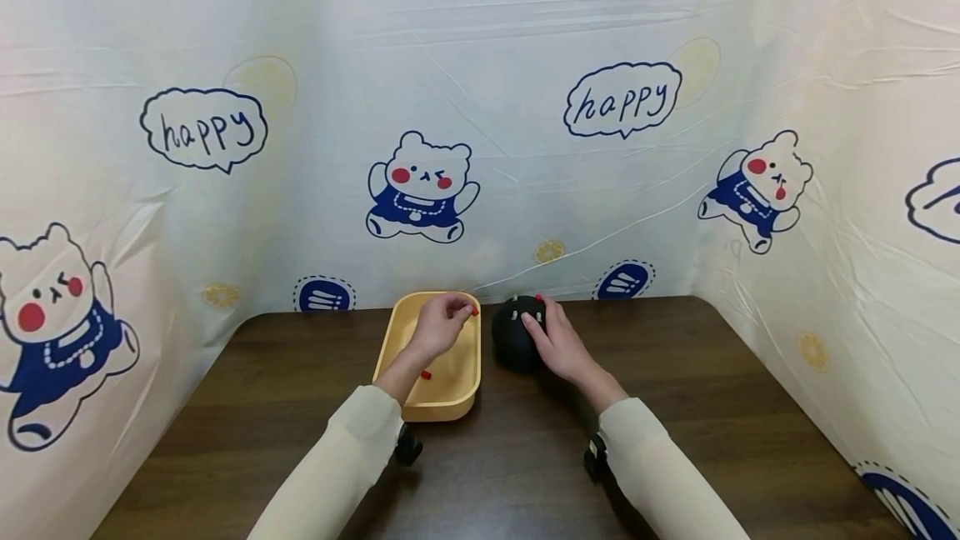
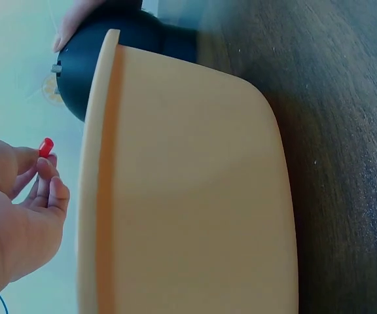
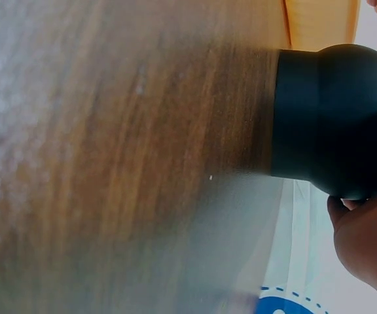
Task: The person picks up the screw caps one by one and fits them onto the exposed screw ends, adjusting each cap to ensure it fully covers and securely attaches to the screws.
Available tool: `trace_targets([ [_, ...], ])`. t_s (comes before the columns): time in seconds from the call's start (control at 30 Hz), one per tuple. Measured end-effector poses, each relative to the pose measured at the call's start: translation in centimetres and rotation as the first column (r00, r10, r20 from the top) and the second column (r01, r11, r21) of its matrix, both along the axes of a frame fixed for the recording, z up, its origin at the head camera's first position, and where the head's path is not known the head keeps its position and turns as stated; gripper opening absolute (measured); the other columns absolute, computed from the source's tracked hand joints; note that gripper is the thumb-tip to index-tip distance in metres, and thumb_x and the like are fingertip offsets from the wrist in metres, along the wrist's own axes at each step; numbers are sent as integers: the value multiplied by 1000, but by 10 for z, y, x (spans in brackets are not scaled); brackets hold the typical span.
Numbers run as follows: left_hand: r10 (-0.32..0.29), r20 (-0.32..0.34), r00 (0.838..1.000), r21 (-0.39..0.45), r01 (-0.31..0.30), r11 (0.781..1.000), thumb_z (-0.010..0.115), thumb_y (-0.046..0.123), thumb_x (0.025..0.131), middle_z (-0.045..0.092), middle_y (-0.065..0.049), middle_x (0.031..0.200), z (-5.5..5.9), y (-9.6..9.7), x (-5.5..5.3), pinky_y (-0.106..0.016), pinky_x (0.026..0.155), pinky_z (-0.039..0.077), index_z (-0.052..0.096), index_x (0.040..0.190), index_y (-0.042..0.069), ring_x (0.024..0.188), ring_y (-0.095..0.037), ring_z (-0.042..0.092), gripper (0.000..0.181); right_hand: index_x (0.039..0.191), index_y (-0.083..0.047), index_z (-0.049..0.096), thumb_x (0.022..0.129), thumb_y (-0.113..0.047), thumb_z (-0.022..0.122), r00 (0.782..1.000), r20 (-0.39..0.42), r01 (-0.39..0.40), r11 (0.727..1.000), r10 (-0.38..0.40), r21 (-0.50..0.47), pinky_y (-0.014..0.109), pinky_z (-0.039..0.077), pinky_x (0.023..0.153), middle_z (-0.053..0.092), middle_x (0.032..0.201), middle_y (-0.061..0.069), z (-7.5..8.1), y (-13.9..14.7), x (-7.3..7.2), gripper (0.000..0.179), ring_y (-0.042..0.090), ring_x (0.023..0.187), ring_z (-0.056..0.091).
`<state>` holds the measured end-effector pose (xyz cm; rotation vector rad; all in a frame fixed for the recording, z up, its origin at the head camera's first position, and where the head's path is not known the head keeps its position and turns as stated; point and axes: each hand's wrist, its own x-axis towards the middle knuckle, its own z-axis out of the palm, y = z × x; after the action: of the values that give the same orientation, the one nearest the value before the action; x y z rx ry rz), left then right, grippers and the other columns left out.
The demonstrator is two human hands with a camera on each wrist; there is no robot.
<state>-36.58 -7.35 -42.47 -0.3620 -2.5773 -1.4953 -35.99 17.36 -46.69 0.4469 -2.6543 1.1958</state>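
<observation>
My left hand (image 1: 441, 327) is over the far part of a yellow rectangular tray (image 1: 455, 402), pinching a small red cap (image 2: 46, 147) between thumb and fingertips. A second red cap (image 1: 426, 374) lies inside the tray. To the tray's right stands a black rounded body (image 1: 513, 348) on a cylindrical base (image 3: 296, 114), with short metal studs (image 2: 56, 68) sticking out of it. My right hand (image 1: 561, 344) grips this body from its right side, thumb on top. Close to those fingertips, another bit of red (image 1: 539, 298) shows on the black body.
Both objects stand near the far edge of a dark brown wooden table (image 1: 300, 415). Just behind that edge hangs a pale printed curtain (image 1: 510, 215), which also closes off the left and right sides.
</observation>
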Motion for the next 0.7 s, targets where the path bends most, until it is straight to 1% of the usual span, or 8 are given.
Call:
trace_targets([
  [0.1, -3, -69, 998, -15, 2, 1000, 64, 11, 102, 69, -10, 95, 1, 3, 1, -28, 67, 48, 74, 109, 2, 80, -21, 57, 15, 156, -3, 28, 108, -49, 43, 1000, -5, -1, 1000, 1, -4, 58, 36, 114, 39, 150, 25, 0, 0, 0, 67, 40, 135, 46],
  [0.17, -10, -109, 994, -15, 8, 1000, 63, 10, 102, 70, -13, 96, 2, 5, 1, -28, 64, 48, 74, 107, 2, 77, -20, 57, 14, 156, -3, 28, 108, -49, 42, 1000, -1, -1, 1000, 1, -4, 58, 35, 115, 39, 151, 25, 0, 0, 0, 68, 40, 136, 45],
  [0.27, -24, -147, 989, -9, 23, 1000, 62, 10, 103, 71, -17, 98, 5, 9, 2, -29, 62, 48, 73, 104, 4, 74, -20, 57, 13, 157, -3, 27, 108, -50, 41, 1000, 5, -1, 1000, 1, 0, 58, 35, 115, 38, 152, 25, 0, 0, 0, 69, 40, 137, 45],
  [0.33, -34, -160, 987, -6, 34, 999, 61, 11, 103, 72, -17, 98, 6, 11, 2, -29, 62, 48, 73, 104, 4, 73, -19, 58, 13, 157, -3, 26, 108, -51, 41, 1000, 9, -1, 1000, 1, 5, 58, 35, 115, 37, 152, 24, 0, 1, -1, 70, 40, 137, 45],
  [0.5, -51, -179, 982, -17, 48, 999, 62, 12, 103, 72, -8, 95, 9, 18, 0, -29, 65, 51, 73, 104, 9, 74, -18, 60, 12, 157, -3, 26, 108, -52, 41, 1000, 10, 2, 1000, -2, 10, 58, 36, 114, 38, 152, 24, 0, 2, -2, 71, 39, 136, 46],
  [0.57, -58, -193, 979, -24, 55, 998, 63, 12, 102, 72, -9, 96, 10, 21, 0, -29, 65, 52, 74, 103, 10, 75, -18, 61, 11, 157, -2, 26, 108, -52, 41, 1000, 14, 3, 1000, -3, 7, 58, 36, 115, 38, 152, 24, 1, 1, -2, 71, 39, 135, 46],
  [0.7, -74, -226, 971, -43, 66, 997, 64, 9, 102, 73, -14, 97, 11, 26, 1, -31, 66, 51, 74, 102, 8, 74, -18, 60, 10, 157, -1, 26, 108, -52, 41, 1000, 19, 5, 1000, -5, 3, 58, 35, 115, 38, 152, 25, 0, 0, -1, 72, 40, 136, 46],
])
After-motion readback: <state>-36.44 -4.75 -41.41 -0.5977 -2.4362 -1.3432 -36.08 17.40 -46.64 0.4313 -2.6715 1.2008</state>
